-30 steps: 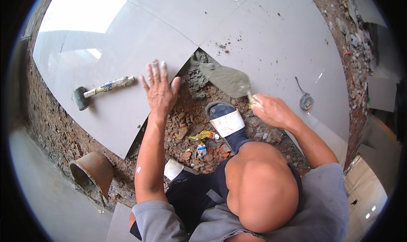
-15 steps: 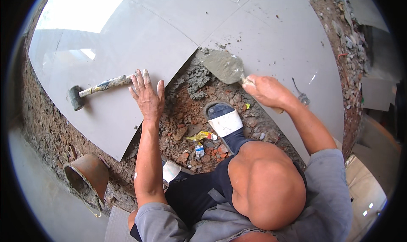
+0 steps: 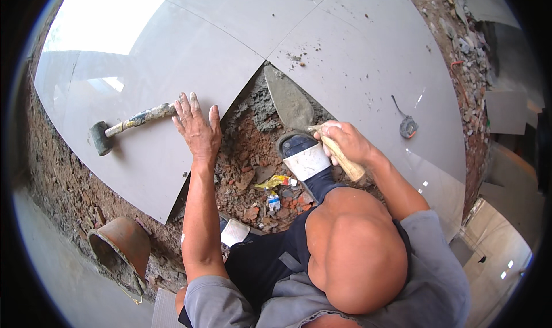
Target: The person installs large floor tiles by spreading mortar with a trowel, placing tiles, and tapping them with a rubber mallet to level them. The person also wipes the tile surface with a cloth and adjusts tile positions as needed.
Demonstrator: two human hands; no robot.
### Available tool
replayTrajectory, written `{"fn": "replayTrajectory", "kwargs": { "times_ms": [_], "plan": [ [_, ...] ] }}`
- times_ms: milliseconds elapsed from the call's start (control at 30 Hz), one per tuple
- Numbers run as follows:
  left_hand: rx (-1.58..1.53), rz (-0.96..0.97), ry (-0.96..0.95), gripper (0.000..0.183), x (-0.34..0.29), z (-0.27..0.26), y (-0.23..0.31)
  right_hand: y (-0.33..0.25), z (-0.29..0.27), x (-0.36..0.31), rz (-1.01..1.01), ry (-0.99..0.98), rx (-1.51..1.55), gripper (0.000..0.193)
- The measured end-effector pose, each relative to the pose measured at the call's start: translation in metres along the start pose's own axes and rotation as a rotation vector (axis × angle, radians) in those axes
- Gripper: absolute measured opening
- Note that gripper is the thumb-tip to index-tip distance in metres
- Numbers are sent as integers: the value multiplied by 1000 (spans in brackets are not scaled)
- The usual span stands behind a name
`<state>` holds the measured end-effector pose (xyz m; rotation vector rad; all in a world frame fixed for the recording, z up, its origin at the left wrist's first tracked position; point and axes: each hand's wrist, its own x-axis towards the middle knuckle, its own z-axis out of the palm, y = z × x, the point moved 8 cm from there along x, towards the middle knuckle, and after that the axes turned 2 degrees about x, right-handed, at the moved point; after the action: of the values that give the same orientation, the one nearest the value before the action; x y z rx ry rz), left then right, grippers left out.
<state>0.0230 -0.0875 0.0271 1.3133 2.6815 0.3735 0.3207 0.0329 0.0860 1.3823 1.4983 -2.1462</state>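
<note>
With fingers spread, my left hand (image 3: 198, 133) rests flat on the large grey floor tile (image 3: 155, 161) at the left, near its inner edge. A mallet (image 3: 132, 121) with a dark head and worn handle lies on that tile, its handle end by my fingertips. My right hand (image 3: 345, 144) is closed round the wooden handle of a trowel (image 3: 292, 102). The mortar-smeared blade points away from me, its tip at the corner where the tiles meet. Grey mortar (image 3: 263, 110) lies beside the blade, over reddish rubble (image 3: 241, 161).
On the right tile (image 3: 374, 69) are mortar crumbs and a tape measure (image 3: 408, 125). My sandalled foot (image 3: 305, 155) stands in the rubble gap near crumpled wrappers (image 3: 275, 182). A mortar-stained bucket (image 3: 121, 244) lies tipped at lower left. Broken rubble (image 3: 460, 35) borders the tiles.
My right hand has drawn nearer to me and left, swinging the trowel blade off the right tile to point into the corner. My left hand has stayed on the tile.
</note>
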Motion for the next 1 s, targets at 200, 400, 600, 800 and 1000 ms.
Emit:
{"fn": "replayTrajectory", "kwargs": {
  "times_ms": [200, 400, 600, 800, 1000],
  "plan": [
    [-23, -8, 23, 63, 0, -7, -8, 9, 6, 12, 47, 1, 110, 37],
    [27, -10, 35, 62, -1, -9, -10, 7, 7, 28, 28, 138, -382, 38],
    [-9, 11, 61, 62, 6, -14, -2, 1, 10, 5, 40, 109, -369, 38],
    [9, 17, 55, 62, 4, -13, -1, 9, 13, 0, 22, 64, -35, 39],
    [20, 21, 61, 62, 3, -14, -2, 22, 14, 25, 83, 40, 132, 39]
  ]
}}
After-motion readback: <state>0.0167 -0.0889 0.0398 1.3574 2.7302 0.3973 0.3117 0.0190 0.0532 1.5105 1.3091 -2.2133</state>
